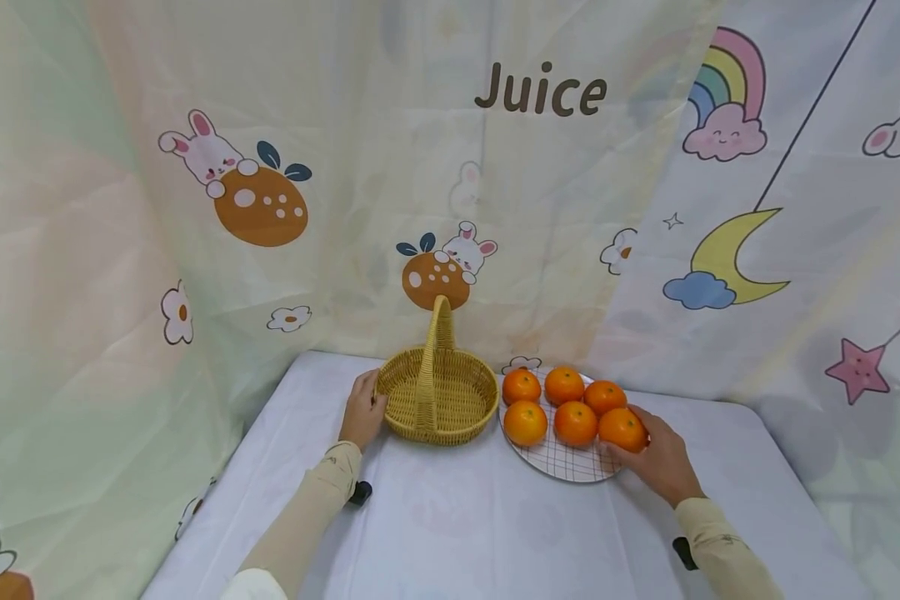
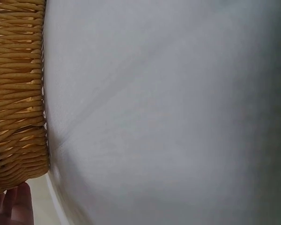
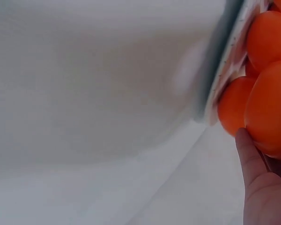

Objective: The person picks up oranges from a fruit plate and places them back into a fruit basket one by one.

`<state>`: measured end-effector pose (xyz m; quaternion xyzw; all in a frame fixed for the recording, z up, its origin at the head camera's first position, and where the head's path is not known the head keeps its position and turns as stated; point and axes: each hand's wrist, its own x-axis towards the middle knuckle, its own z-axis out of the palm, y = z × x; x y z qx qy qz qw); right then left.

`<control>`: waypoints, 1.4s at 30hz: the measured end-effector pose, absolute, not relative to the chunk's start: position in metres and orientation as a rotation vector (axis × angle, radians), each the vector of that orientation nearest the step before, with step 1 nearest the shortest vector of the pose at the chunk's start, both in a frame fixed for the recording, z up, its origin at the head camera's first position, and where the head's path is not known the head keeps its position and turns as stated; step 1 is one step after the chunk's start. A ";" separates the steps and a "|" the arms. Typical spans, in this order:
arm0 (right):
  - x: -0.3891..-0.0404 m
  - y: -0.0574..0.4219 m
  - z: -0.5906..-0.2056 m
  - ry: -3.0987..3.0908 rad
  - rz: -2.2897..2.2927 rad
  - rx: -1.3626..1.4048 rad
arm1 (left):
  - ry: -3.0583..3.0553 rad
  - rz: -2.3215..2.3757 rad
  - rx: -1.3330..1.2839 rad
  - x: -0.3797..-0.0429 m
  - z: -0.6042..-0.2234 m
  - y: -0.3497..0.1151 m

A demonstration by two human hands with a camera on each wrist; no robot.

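Oranges (image 1: 575, 424) sat right of centre, and the right hand (image 1: 662, 458) pinched the rightmost! Below centre, the left hand (image 1: 363, 410) touched the basket (image 1: 463, 393), its finger grip impossible to tell.

A smooth white cloth (image 1: 435, 533) covered the tabletop (image 1: 735, 467), whose 2 far corners were rounded. 2 things rested directly on it, both toward the far edge. An oval wicker basket (image 1: 465, 400) stood upright, left of that edge's middle, its arched handle raised. Just beside it, slightly right of the middle, lay a round white plate (image 1: 570, 468) with a reddish grid pattern.
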<state>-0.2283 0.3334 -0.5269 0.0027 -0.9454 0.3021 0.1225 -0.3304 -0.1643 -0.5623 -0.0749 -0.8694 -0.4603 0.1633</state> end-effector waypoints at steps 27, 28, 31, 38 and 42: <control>-0.279 0.219 -0.481 -2.693 1.011 0.359 | -2.460 -1.328 -0.203 -0.333 -0.567 -0.168; -0.281 0.213 -0.481 -2.694 1.021 0.370 | -2.462 -1.328 -0.201 -0.333 -0.567 -0.167; -0.285 0.197 -0.480 -2.681 1.040 0.426 | -2.456 -1.356 -0.204 -0.332 -0.566 -0.165; -0.293 0.163 -0.481 -2.668 1.063 0.530 | -2.469 -1.356 -0.174 -0.329 -0.565 -0.162; -0.296 0.146 -0.484 -2.670 1.095 0.558 | -2.452 -1.370 -0.180 -0.330 -0.566 -0.162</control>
